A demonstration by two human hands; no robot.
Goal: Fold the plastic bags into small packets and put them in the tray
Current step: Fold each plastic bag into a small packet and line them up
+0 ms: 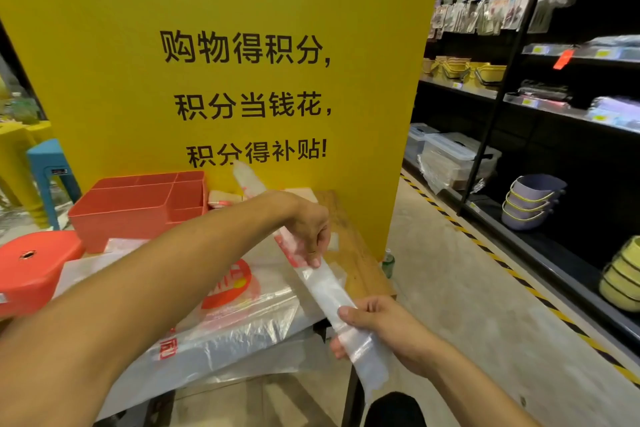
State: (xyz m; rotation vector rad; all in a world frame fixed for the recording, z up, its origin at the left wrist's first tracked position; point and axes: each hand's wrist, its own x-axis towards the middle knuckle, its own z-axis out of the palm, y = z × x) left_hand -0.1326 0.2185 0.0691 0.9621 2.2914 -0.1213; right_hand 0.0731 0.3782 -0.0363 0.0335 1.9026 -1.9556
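Head view: one plastic bag, already folded into a long narrow strip [325, 284], was held off the counter [349, 246] between both hands. Left hand [308, 229] pinched the strip near its middle, thumb against fingertips. Right hand [384, 326] gripped it lower down, thumb on top and fingers curled under. The strip's far end stuck up past the left hand; its near end hung limp below the right hand.

Handling, as a judgement: thin film, very light, soft, no stiffness, slick, likely to spring open or slide if let go. Best held where it was, pinched flat across the strip's width, with each fold pressed before regripping. Not fragile, though it could crease unevenly.

Loose bags [225, 305] lay flat in a pile under and left of both hands, overhanging the counter edge. Tray [117, 225], orange-red with compartments, stood left of the left hand and beyond the pile. Whether any packets were in it couldn't be told.

Writing: yellow board [242, 3] behind the left hand read "购物得积分, 积分当钱花, 积分得补贴!" in black. The top loose bag carried a round red logo [228, 282] and red characters near its front edge, too crumpled to read. The strip had a red print patch by the left hand's fingers, unreadable. Shelf price tags [602, 53], right of both hands, were too small to read.
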